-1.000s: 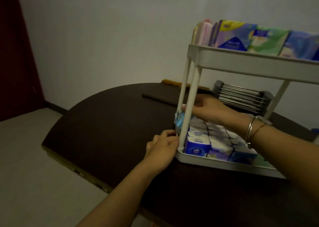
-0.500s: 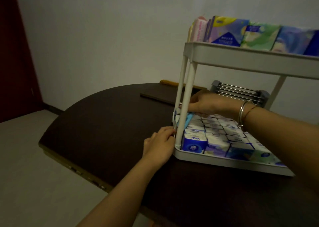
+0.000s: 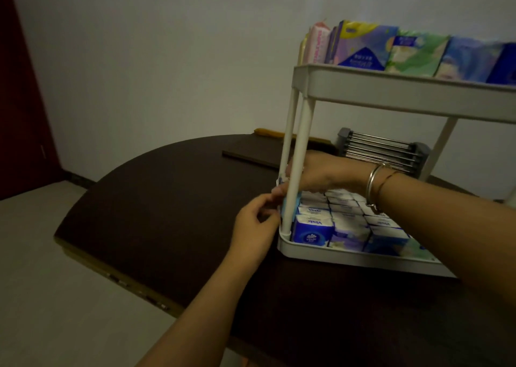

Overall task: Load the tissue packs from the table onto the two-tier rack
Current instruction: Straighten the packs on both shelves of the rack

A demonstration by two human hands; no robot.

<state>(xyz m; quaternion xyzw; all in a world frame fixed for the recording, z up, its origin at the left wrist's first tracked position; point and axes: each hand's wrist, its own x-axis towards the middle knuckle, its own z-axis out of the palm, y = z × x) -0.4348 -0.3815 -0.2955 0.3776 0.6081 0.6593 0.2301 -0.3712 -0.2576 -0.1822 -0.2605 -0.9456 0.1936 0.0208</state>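
A white two-tier rack (image 3: 391, 93) stands on the dark table (image 3: 173, 204). Large colourful tissue packs (image 3: 363, 48) stand upright in its top tier. Its lower tier (image 3: 349, 256) holds several small blue-and-white packs (image 3: 312, 230) in tight rows. A light-blue pack (image 3: 291, 209) sits upright at the tier's left end, behind the front post. My right hand (image 3: 321, 171), bangles on its wrist, reaches in under the top tier and grips that pack from above. My left hand (image 3: 257, 224) is outside the left rim, its curled fingertips pinching the pack's outer edge.
A grey metal-barred rack (image 3: 382, 151) stands behind the tiered rack. A flat dark board (image 3: 251, 151) and a yellow object (image 3: 268, 132) lie at the table's far side. The table's curved edge (image 3: 111, 271) drops to a pale floor; a dark red door (image 3: 22, 87) is far left.
The light-blue pack has gone down into the left end of the lower tier under my right hand. My left hand has stayed at the rim and its fingers have shifted onto the pack.
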